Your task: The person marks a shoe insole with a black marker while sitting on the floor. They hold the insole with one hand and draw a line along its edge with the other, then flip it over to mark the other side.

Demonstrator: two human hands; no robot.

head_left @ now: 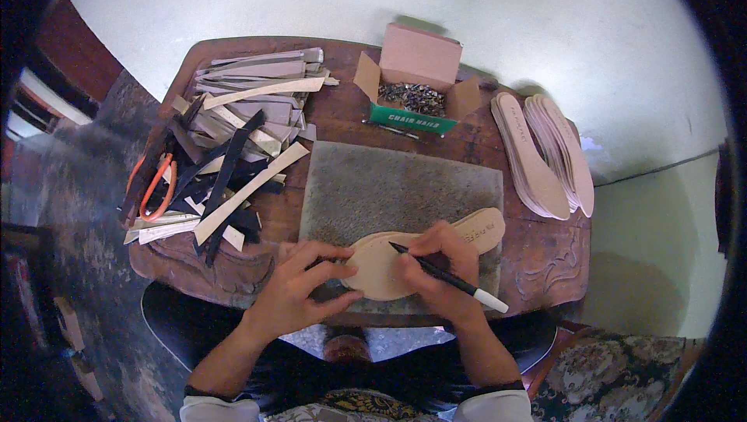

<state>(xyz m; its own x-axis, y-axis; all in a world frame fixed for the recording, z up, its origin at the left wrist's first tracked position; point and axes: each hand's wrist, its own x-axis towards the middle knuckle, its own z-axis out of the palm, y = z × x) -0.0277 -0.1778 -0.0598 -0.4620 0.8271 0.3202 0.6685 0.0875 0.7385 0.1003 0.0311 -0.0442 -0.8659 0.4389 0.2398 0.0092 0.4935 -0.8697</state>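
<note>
A tan shoe insole (373, 272) lies on the grey slab in front of me, its wide end toward my left hand and its narrow end to the upper right. It seems to rest on another insole, whose edge shows beneath it. My left hand (299, 290) grips the wide end at its left edge, fingertips pressed on the rim. In my right hand (445, 266) is a black marker pen (442, 274) with a white end. The pen's tip meets the insole near its upper edge. My right hand covers the insole's middle.
A grey slab (389, 181) lies on the carved wooden table (545, 266). Strip offcuts (257, 95) and orange-handled scissors (159, 188) are piled at left. An open green nail box (412, 120) stands at the back. Stacked insoles (533, 161) sit at right, near the wall.
</note>
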